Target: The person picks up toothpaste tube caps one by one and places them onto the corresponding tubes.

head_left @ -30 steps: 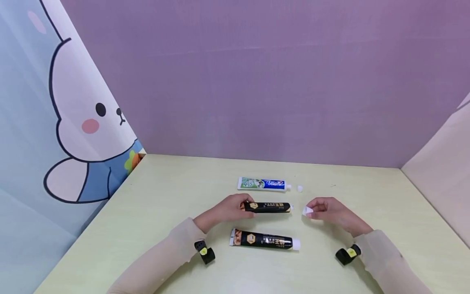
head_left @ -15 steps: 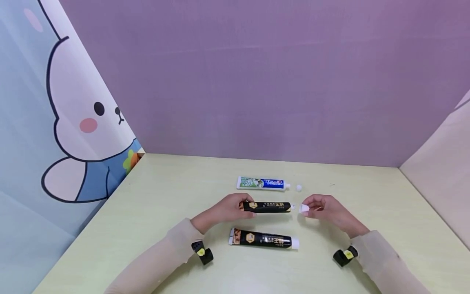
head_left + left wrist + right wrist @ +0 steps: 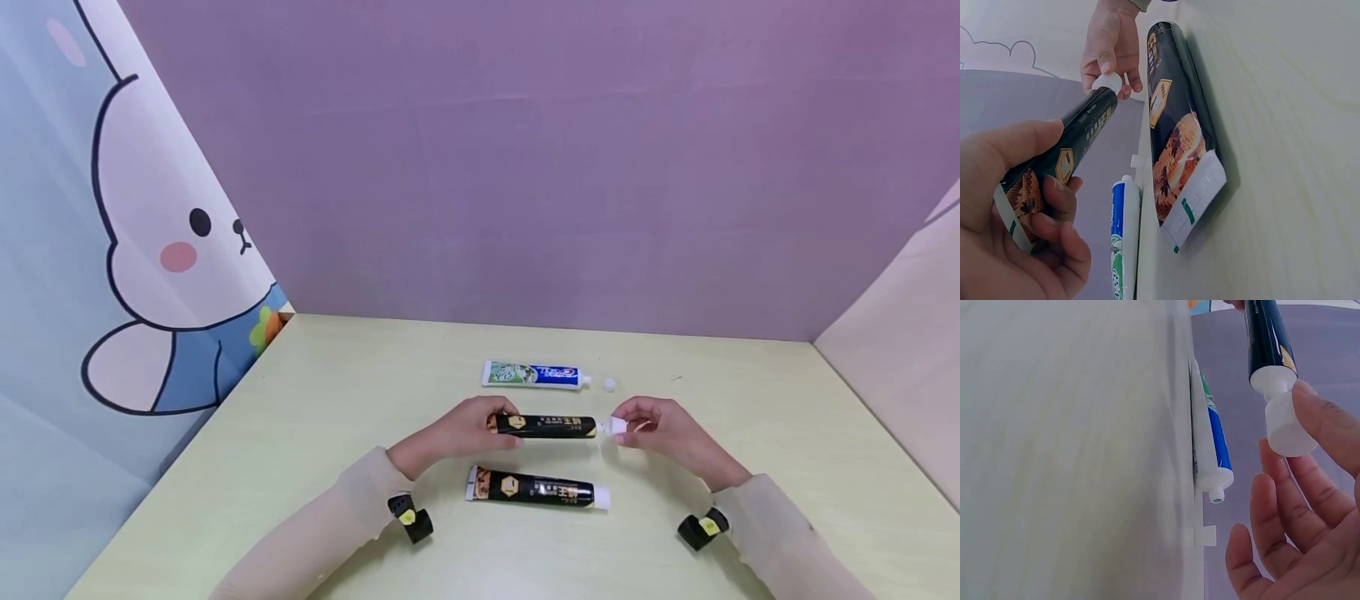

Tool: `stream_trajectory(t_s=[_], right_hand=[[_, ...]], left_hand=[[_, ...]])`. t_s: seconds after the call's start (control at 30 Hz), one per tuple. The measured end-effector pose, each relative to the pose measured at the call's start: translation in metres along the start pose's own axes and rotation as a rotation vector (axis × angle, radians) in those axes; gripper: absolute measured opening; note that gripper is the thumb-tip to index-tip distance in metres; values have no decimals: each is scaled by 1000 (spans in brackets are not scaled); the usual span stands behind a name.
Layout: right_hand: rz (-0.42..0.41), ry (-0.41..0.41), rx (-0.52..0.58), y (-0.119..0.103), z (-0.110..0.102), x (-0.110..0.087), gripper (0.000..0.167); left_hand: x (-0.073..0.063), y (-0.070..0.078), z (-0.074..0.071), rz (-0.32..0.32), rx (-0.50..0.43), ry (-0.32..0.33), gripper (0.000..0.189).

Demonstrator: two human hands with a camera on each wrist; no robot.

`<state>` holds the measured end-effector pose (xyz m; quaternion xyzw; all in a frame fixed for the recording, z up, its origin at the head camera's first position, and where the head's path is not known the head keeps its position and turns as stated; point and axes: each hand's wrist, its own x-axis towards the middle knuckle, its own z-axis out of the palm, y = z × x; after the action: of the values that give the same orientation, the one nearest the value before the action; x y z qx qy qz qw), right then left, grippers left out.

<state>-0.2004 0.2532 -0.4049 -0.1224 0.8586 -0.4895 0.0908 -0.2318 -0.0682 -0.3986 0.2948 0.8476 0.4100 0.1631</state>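
My left hand [image 3: 480, 423] grips a black toothpaste tube [image 3: 555, 427] by its flat crimped end, holding it level above the table with the nozzle pointing right. Between thumb and fingers, my right hand [image 3: 660, 429] pinches a white cap [image 3: 1290, 425]. In the right wrist view the cap's mouth meets the nozzle tip of the held tube, in line with it. A second black toothpaste tube [image 3: 536, 489], its white cap on, lies on the table nearer to me. Farther back lies a blue and green toothpaste tube [image 3: 534, 375], uncapped, its nozzle bare.
A small white cap [image 3: 609, 384] stands on the pale table [image 3: 360, 375], just right of the blue and green tube's nozzle. A purple backdrop [image 3: 525, 167] rises behind the table, and a rabbit-print cloth [image 3: 150, 250] hangs at the left.
My right hand has moved left with the cap, closing the gap until the cap meets the nozzle of the held tube. My left hand keeps its grip in nearly the same place.
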Motion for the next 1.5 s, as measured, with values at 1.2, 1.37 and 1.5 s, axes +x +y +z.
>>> stream_trajectory(t_s=[1.2,1.37,1.5], right_hand=[[-212,38,-8,-10,17,-6,28],[-190,54,-18,-12,17,-7,27],[-149,52,-35,-13,16,-7,26]], left_hand=[[-4,1,-4,45,-144,-45,28],[-4,0,-4,48,-159,-54,28],[-4,-1,-5,71,-156,-63,29]])
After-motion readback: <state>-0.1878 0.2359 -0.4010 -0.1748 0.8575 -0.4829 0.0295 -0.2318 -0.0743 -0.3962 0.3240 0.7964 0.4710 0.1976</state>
